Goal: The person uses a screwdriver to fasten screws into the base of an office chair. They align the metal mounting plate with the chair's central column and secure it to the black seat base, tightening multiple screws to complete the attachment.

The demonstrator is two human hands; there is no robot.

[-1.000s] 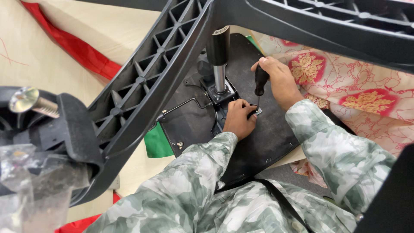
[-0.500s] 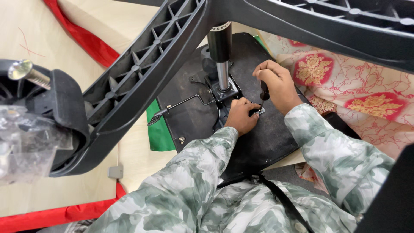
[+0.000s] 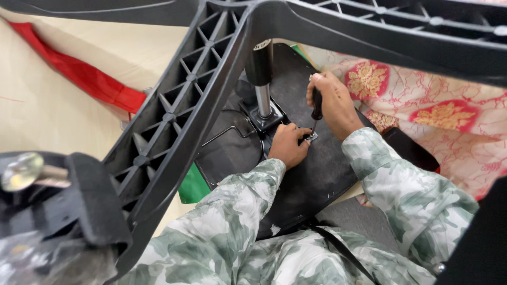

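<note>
The right hand (image 3: 334,105) is closed around the dark handle of a screwdriver (image 3: 316,108), held almost upright with its tip down on a small metal fitting (image 3: 310,136) near the middle of the black underside of a chair seat (image 3: 317,174). The left hand (image 3: 288,145) rests on the seat just beside that tip, fingers curled in and pinching at the fitting (what they grip is too small to tell). A gas-lift column (image 3: 261,79) rises from the seat close to the left hand, under the ribbed black chair base (image 3: 179,121).
</note>
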